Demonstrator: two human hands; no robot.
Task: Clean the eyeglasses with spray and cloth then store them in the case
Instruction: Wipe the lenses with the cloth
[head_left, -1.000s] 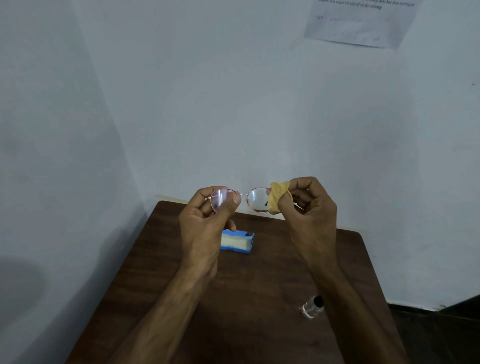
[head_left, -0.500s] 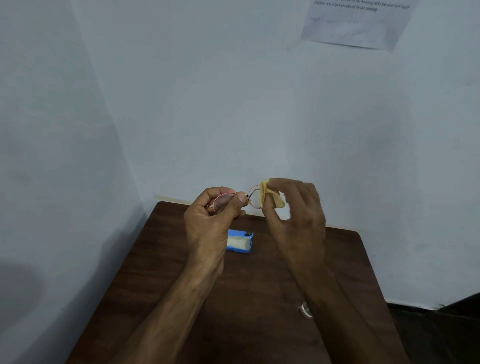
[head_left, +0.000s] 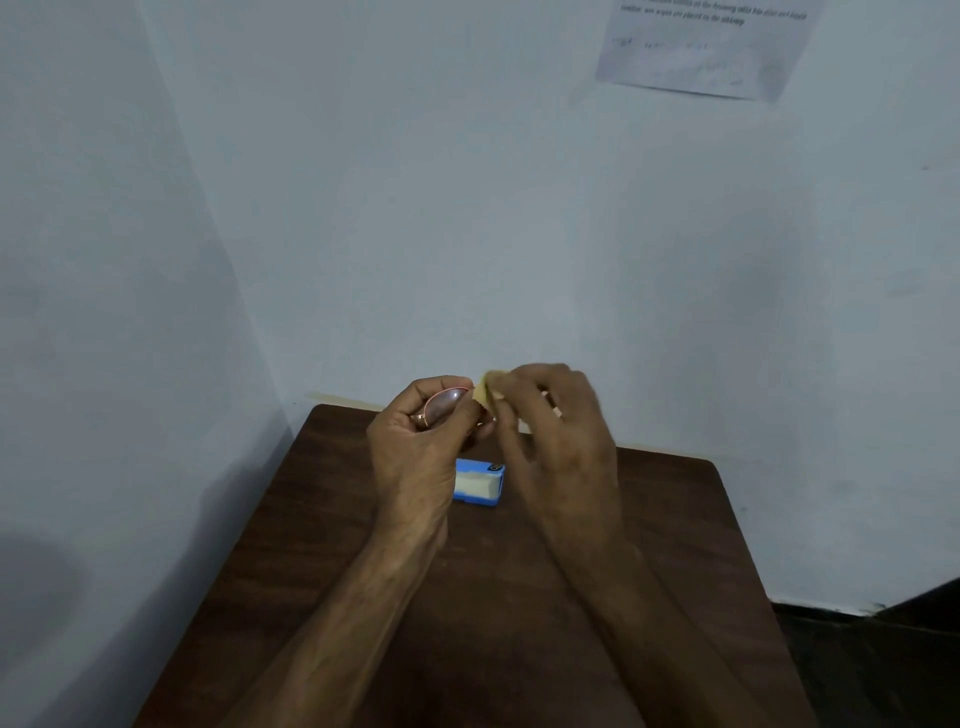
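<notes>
Now the eyeglasses (head_left: 444, 408) sat tipped flatter vs 1 s before, left hand (head_left: 415, 447) fingers curled round one lens. Right hand (head_left: 550, 431), blurred, pinched the cloth (head_left: 485, 392) at the other lens. Wiping prob. underway; case (head_left: 478, 486) lay on the bench (head_left: 337, 519), not yet used.

Up above the table (head_left: 332, 545), the thin pink-red wire-rimmed eyeglasses (head_left: 441, 408) sit gripped in the left hand (head_left: 415, 452), one round lens showing between the fingers and the rest hidden. The small folded yellow cloth (head_left: 485, 395) is pinched in the right hand (head_left: 556, 431), right against the frame's inner end. Below, the little blue case with pale lining (head_left: 480, 483) lies open on the table.
</notes>
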